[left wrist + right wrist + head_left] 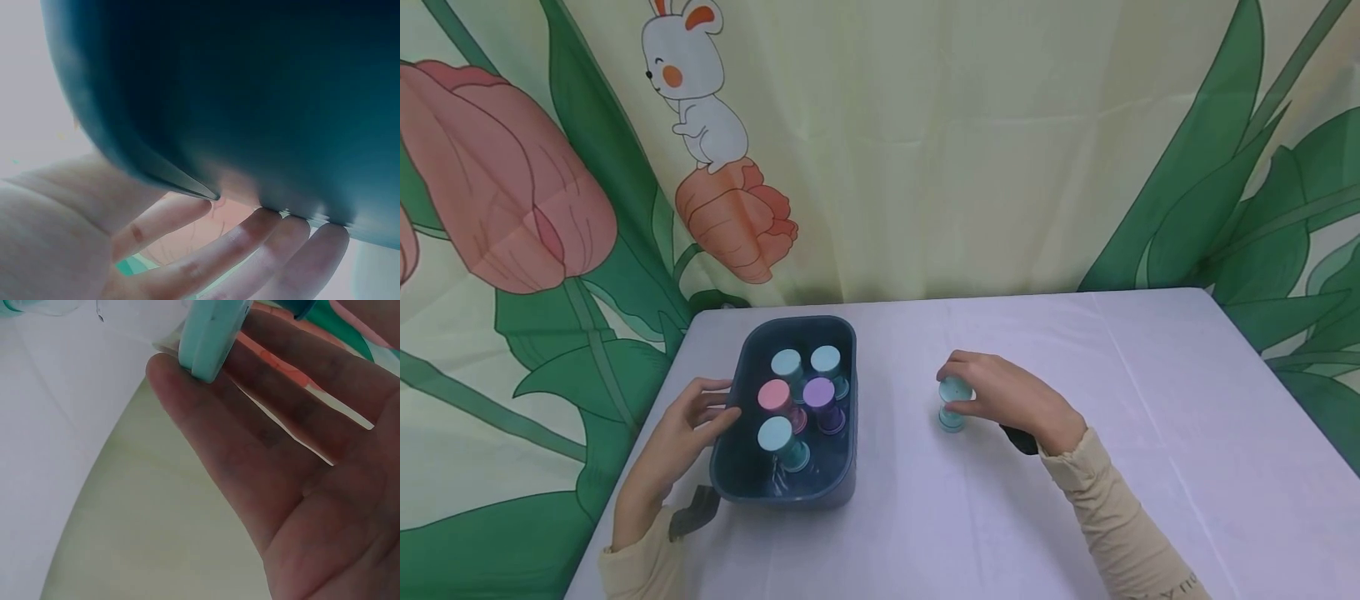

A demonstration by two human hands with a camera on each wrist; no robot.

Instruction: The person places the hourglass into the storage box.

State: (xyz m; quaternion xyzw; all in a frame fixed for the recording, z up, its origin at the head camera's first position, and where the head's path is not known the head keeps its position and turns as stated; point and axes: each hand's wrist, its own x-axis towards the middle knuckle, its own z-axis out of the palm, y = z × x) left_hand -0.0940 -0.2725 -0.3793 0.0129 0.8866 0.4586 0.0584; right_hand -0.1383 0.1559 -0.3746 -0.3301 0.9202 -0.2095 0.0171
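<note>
My right hand holds a mint-green sand timer by its top cap, thumb in front and fingers behind. The timer appears upright, its base at the tabletop. In the right wrist view its mint cap lies against the fingers, and clear glass shows beyond. My left hand grips the left side of a dark blue plastic bin, thumb over the rim. Fingertips press its outer wall in the left wrist view. Inside stand several sand timers: teal, pink and purple.
A white-covered table carries the bin on its left side. Behind the table hangs a curtain printed with a rabbit, a carrot, tulips and leaves. Bare tablecloth separates the bin from the right hand.
</note>
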